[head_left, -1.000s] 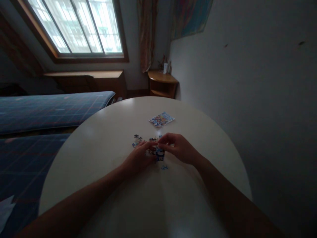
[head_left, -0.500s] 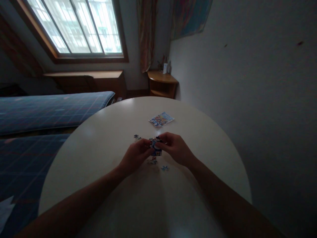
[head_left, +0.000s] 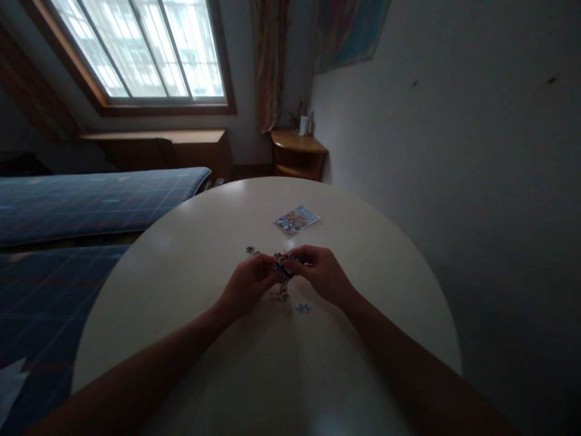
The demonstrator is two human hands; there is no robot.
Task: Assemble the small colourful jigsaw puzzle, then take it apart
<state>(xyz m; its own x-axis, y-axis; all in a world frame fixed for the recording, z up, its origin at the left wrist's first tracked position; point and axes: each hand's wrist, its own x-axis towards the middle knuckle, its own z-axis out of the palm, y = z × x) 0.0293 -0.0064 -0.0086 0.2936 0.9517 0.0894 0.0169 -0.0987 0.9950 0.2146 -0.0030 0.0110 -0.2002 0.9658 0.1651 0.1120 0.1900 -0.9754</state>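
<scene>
Between my two hands is a small joined section of jigsaw puzzle (head_left: 287,270), dark blue and white with bits of red, held just above the table. The fingers of my left hand (head_left: 249,283) pinch its left side. My right hand (head_left: 323,275) grips the right side, thumb across the front. Partly covered by my fingers, its far edge is hard to make out. Loose jigsaw pieces (head_left: 282,295) lie just below it, and a pale blue piece (head_left: 302,307) sits to their right. More pieces (head_left: 250,249) are beyond my left fingers.
A colourful picture sheet (head_left: 296,219) lies flat beyond my hands on the round white table (head_left: 372,242). To the left stands a bed with a blue checked mattress (head_left: 91,203). A wooden corner shelf (head_left: 299,142) is past the far edge, and a wall (head_left: 476,181) rises on the right.
The puzzle section has tilted in my hands, so its blue face shows less than before. Both hands keep their hold almost in place. The loose pieces and the picture sheet have not moved.
</scene>
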